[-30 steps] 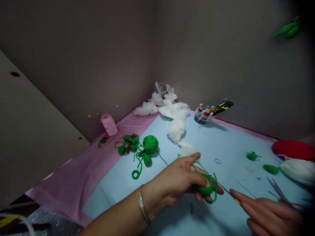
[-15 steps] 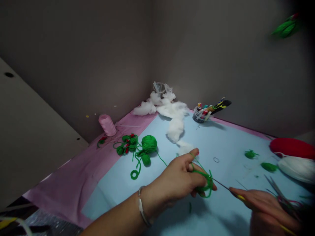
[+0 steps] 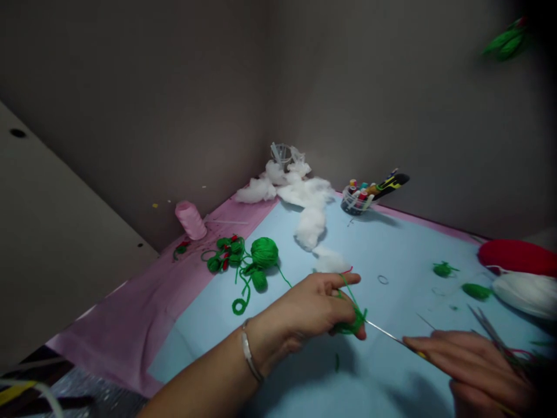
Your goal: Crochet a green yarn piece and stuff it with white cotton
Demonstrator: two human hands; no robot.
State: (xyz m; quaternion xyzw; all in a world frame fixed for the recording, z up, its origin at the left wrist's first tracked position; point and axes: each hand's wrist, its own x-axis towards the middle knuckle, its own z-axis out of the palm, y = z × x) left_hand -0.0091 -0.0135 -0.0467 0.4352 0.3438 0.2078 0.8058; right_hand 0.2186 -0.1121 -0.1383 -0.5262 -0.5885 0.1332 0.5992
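Note:
My left hand [image 3: 324, 302] pinches a small piece of green crochet [image 3: 351, 324], a strand of yarn running over its raised index finger. From behind that hand the yarn leads back to a green yarn ball [image 3: 264, 252] on the blue surface. In my right hand [image 3: 474, 366] is a crochet hook [image 3: 387, 333] with a thin metal shaft and a yellow handle. The hook's tip meets the edge of the green piece; the exact loop it sits in is too small to tell. A silver bracelet circles my left wrist.
Scissors [image 3: 489, 331] lie beside my right hand, near red [image 3: 517, 256] and white yarn [image 3: 524, 293]. White stuffing [image 3: 308, 226] spreads toward the corner. A tub of pens and thread [image 3: 357, 200] stands at the back. Finished green pieces [image 3: 226, 253] and a pink spool [image 3: 190, 220] are leftward.
My left hand has turned slightly, its index finger now stretched flatter, and the green piece has shifted left and is more covered by the fingers. The hook has followed a little leftward.

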